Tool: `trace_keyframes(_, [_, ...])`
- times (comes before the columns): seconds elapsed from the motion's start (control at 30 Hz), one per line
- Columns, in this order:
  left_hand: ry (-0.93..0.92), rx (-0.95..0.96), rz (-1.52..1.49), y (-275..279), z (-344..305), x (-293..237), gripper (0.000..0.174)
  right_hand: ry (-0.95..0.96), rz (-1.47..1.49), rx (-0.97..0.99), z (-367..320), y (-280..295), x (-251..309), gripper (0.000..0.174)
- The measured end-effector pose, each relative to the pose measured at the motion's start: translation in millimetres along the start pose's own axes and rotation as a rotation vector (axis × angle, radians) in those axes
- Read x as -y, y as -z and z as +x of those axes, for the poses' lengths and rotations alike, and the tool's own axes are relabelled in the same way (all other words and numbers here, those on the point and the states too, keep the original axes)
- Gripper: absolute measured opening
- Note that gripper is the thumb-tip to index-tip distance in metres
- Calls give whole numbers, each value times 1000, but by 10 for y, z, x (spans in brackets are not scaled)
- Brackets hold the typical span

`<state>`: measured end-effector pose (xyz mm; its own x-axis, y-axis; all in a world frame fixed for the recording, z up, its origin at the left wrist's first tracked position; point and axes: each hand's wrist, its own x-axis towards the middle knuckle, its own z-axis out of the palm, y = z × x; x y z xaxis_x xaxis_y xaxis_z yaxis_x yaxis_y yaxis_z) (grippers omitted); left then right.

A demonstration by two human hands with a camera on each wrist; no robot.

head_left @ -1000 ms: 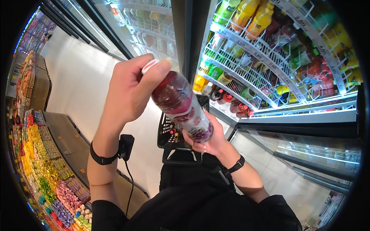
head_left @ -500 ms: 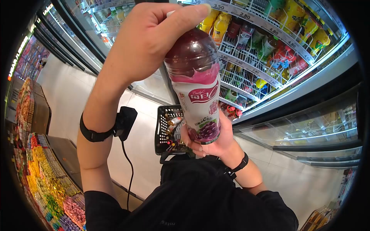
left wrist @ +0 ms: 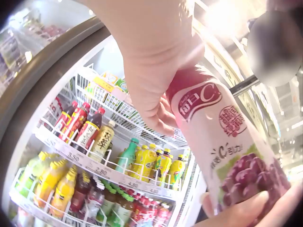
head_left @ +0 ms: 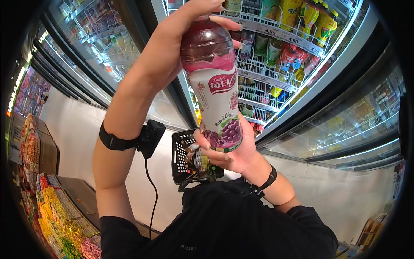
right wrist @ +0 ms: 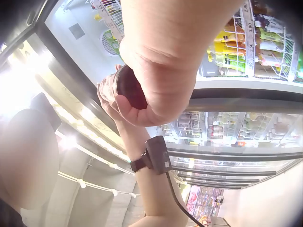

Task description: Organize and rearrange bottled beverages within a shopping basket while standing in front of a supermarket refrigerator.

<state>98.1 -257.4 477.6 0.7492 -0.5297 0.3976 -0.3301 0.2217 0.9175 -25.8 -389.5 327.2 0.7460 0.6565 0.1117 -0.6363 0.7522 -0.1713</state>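
A large bottle (head_left: 210, 97) of dark purple-red drink, with a white and pink label showing grapes, stands nearly upright in the head view. My left hand (head_left: 172, 45) grips it around the neck, covering the cap. Under and around its base, my right hand (head_left: 239, 153) holds it with curled fingers. The left wrist view shows the label (left wrist: 203, 113) close up, between the left hand (left wrist: 154, 66) and the right fingers (left wrist: 246, 210). From the right wrist, only the dark bottle base (right wrist: 130, 89) shows past my right hand (right wrist: 161, 66).
A black basket (head_left: 175, 163) holding several bottles is below, beyond my body. An opened drinks cooler with wire shelves (head_left: 276, 32) of bottles stands ahead and right, its glass door (head_left: 345, 116) swung out at right. Colourful packaged goods (head_left: 56, 207) fill a display at lower left.
The bottle has come upright with its label facing the head camera. My left hand has risen, and its fingers now show beyond the bottle's neck. The right hand stays at the base.
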Motion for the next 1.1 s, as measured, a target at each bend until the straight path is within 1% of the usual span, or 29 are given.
trace_keyframes(0.07, [174,200,-374,-29,35,-47,49,8,-20,-4,-5,-61,9,71])
trace_keyframes(0.1, [197,189,-451,-3,29,-55,44,47,-113,-80,-11,-81,-4,72])
trace_keyframes(0.13, [188,189,-443,-7,33,-66,44,86,-206,-155,-13,-103,-15,74])
trace_keyframes(0.17, [152,215,-432,-29,37,-80,39,78,-182,-11,-18,18,8,72])
trace_keyframes(0.2, [115,242,-419,-68,39,-110,35,77,-192,0,-29,-2,23,72])
trace_keyframes(0.23, [118,181,-403,-162,-21,-194,31,132,-371,-76,-42,-19,34,71])
trace_keyframes(0.27, [99,224,-405,-152,-29,-199,31,189,-550,-151,-52,-28,51,70])
trace_keyframes(0.3, [100,243,-392,-159,-41,-218,31,246,-612,-156,-60,11,70,70])
trace_keyframes(0.33, [107,261,-383,-161,-54,-224,31,245,-612,-156,-47,35,89,70])
trace_keyframes(0.4, [106,271,-377,-135,-52,-218,32,469,-846,-98,-7,38,114,71])
trace_keyframes(0.43, [103,282,-371,-121,-46,-217,32,523,-881,-42,-16,-40,86,76])
trace_keyframes(0.47, [100,280,-374,-96,-26,-205,32,520,-884,-44,-1,-73,78,76])
trace_keyframes(0.53, [101,341,-521,-54,36,-158,33,367,-795,45,38,-137,94,84])
trace_keyframes(0.57, [92,349,-519,-55,42,-145,33,375,-833,-4,86,-74,69,90])
trace_keyframes(0.6, [129,357,-537,-65,15,-98,33,375,-833,-4,49,-3,16,90])
trace_keyframes(0.63, [126,390,-535,-61,83,-122,33,369,-902,-21,63,10,62,89])
trace_keyframes(0.67, [126,383,-529,-59,74,-114,33,357,-959,-46,77,-3,94,88])
trace_keyframes(0.7, [139,362,-542,-48,-38,-3,34,354,-930,-44,66,27,76,84])
trace_keyframes(0.73, [101,378,-528,-30,19,-18,34,374,-906,-45,50,50,76,81])
trace_keyframes(0.8, [100,386,-575,7,-33,31,35,387,-921,-61,35,99,47,78])
trace_keyframes(0.83, [79,383,-526,93,-106,109,37,398,-991,-64,40,95,55,76])
trace_keyframes(0.87, [52,373,-569,145,-153,184,36,385,-1046,-74,30,100,30,74])
trace_keyframes(0.93, [48,245,-537,172,-260,163,44,414,-1038,-70,56,133,19,72])
trace_keyframes(0.97, [47,244,-537,217,-286,142,44,414,-1064,-75,49,130,-3,71])
trace_keyframes(1.03, [22,224,-603,328,-359,132,51,409,-1082,-62,88,146,-44,69])
trace_keyframes(1.07, [26,227,-598,381,-380,130,51,415,-1077,-59,114,130,-62,69])
trace_keyframes(1.1, [-16,255,-580,404,-406,112,54,403,-1048,-38,122,97,-76,64])
